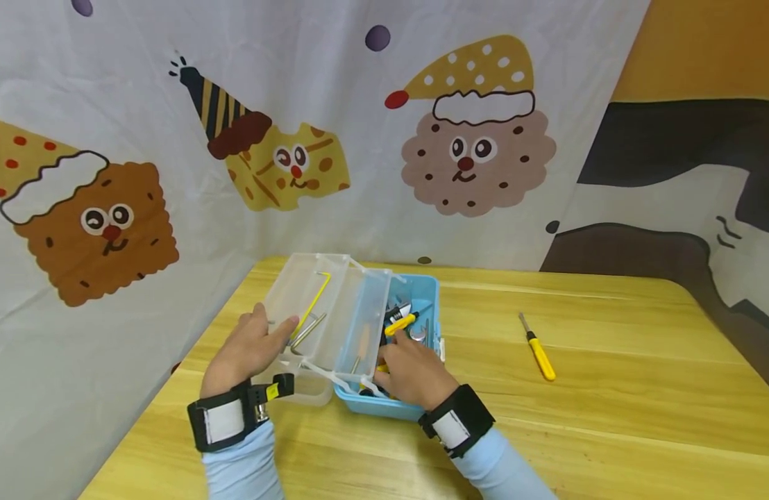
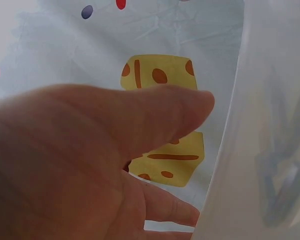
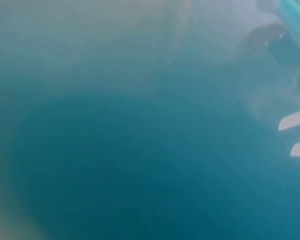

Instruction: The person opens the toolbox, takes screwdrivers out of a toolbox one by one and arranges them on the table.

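Note:
My left hand (image 1: 250, 347) is at the left side of a raised translucent tray (image 1: 350, 312). In the left wrist view its thumb (image 2: 175, 107) is straight, and the other fingertips meet the edge of the cloudy plastic (image 2: 270, 100). A yellow L-shaped rod (image 1: 312, 305) and a silver metal rod (image 1: 309, 332) lie in the tray. My right hand (image 1: 416, 368) reaches into the light blue toolbox (image 1: 384, 408), its fingertips partly hidden. Near them are a yellow-handled tool (image 1: 402, 324) and an adjustable wrench (image 1: 398, 310). Blurred blue plastic (image 3: 140, 150) fills the right wrist view.
A yellow-handled screwdriver (image 1: 541, 355) lies on the wooden table (image 1: 609, 403), right of the toolbox. A white latch (image 1: 442, 349) sits on the box's right side. Behind the table hangs a printed cloth (image 1: 372, 173).

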`<move>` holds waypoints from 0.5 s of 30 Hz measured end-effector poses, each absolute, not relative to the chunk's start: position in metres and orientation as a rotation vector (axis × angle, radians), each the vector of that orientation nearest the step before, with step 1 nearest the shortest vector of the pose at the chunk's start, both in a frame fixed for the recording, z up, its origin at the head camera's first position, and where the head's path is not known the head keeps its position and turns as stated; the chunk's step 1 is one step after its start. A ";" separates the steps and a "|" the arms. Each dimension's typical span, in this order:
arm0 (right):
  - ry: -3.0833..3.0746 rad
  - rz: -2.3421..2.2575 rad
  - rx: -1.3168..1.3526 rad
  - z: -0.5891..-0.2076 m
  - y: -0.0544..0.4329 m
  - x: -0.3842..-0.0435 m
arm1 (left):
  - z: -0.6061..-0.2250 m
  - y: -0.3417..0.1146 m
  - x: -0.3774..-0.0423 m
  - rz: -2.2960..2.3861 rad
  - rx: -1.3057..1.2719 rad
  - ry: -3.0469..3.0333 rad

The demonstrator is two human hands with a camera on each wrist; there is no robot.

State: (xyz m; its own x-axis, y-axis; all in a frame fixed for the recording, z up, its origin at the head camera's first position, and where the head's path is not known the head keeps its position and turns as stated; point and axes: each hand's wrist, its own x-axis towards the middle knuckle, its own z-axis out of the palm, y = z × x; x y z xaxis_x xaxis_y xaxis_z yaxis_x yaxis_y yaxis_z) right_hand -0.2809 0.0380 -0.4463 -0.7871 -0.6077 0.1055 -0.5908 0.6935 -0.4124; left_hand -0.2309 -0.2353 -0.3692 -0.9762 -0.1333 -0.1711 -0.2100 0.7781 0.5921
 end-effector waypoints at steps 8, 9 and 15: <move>2.893 -0.752 -0.949 -0.449 0.035 -0.282 | -0.368 -0.236 -0.231 0.940 -0.297 2.793; 2.886 -0.784 -0.949 -0.449 0.035 -0.282 | -0.367 -0.236 -0.231 0.944 -0.298 2.788; 2.810 -0.944 -1.022 -0.447 0.038 -0.283 | -0.367 -0.236 -0.231 0.960 -0.293 2.792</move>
State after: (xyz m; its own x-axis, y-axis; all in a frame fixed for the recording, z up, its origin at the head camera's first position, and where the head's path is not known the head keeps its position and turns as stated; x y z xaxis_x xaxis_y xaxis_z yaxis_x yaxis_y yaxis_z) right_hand -0.2827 0.0382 -0.4466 -0.7876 -0.5861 0.1903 -0.5821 0.6065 -0.5416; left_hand -0.2305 -0.2360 -0.3674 -0.9654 -0.1284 -0.2271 -0.2409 0.7726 0.5874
